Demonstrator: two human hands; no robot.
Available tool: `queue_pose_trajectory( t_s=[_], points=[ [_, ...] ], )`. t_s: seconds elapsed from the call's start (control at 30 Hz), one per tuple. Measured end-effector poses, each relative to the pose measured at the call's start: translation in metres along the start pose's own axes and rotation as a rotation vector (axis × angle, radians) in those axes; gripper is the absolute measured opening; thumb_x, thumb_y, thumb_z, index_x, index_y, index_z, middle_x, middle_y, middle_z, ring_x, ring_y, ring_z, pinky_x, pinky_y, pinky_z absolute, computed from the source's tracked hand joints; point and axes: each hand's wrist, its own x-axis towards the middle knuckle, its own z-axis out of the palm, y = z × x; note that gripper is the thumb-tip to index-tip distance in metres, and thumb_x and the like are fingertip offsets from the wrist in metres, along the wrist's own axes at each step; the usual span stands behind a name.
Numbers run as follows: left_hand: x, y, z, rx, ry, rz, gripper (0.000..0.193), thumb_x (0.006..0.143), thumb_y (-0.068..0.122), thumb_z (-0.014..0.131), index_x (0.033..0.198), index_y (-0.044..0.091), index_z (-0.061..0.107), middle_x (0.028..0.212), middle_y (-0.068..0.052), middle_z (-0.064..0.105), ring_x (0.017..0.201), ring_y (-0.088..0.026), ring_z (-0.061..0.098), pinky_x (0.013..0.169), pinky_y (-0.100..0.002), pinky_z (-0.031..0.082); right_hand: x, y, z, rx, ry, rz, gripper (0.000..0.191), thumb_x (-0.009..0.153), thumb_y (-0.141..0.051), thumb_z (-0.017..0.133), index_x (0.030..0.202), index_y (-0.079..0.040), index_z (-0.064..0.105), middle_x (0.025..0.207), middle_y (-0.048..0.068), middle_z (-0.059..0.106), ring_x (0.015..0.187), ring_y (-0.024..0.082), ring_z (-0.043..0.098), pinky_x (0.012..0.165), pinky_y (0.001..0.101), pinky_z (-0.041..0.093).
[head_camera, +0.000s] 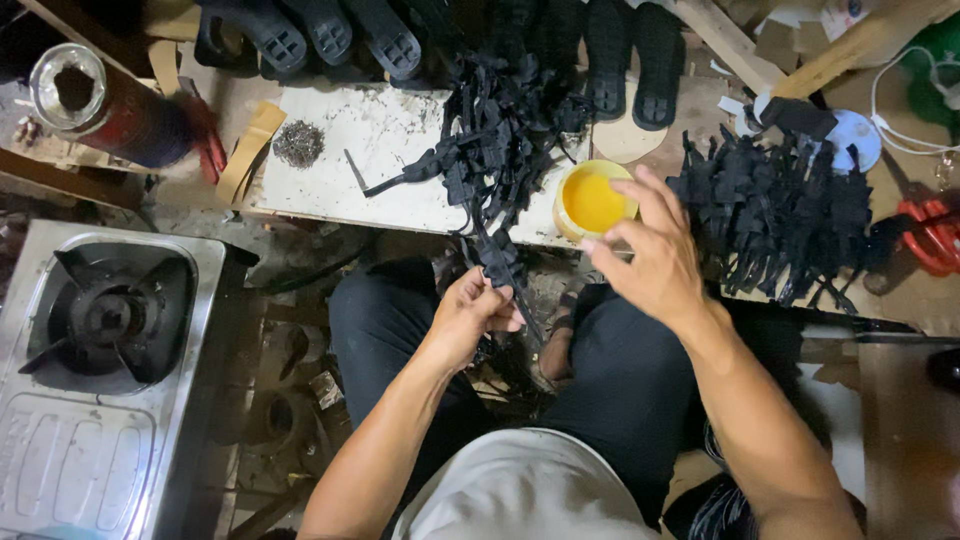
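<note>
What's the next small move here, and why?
Probably dip the right hand fingertips into the glue tub: it hovers at the tub's rim, while the left hand holds a black strap ready over the lap, apparently waiting for glue.

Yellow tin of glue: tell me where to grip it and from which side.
Grip the yellow tin around its outer wall, coming from above on the near side. It stands open and full, so keep fingers off the rim. Black straps crowd its left side.
</note>
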Motion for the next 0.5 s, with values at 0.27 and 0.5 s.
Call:
queue_pose_trajectory(
  t_s=[0.27, 0.5],
  points=[
    [0.004, 0.016, 0.004, 0.0, -0.009, -0.012, 0.015, 0.099, 0.016, 0.059, 0.113, 0.009, 0.057, 0.09, -0.007, 0.069, 0.074, -0.017, 0.071, 0.069, -0.033, 0.061, -0.041, -0.058, 0.01, 0.26, -0.133, -0.187, 0.034, 0.079, -0.005, 0.073, 0.112, -0.009, 0.076, 0.149, 0.022, 0.049, 0.143, 0.04, 0.045, 0.12, 0.0474, 0.037],
    [0.0, 0.021, 0.016, -0.068, -0.071, -0.031, 0.018, 0.104, 0.017, 0.059, 0.117, 0.008, 0.052, 0.093, -0.008, 0.064, 0.074, -0.02, 0.072, 0.068, -0.037, 0.062, -0.053, -0.048, 0.019, 0.24, -0.128, -0.191, 0.046, 0.075, 0.006, 0.067, 0.115, -0.014, 0.077, 0.152, 0.021, 0.047, 0.144, 0.04, 0.045, 0.12, 0.0475, 0.038]
  ],
)
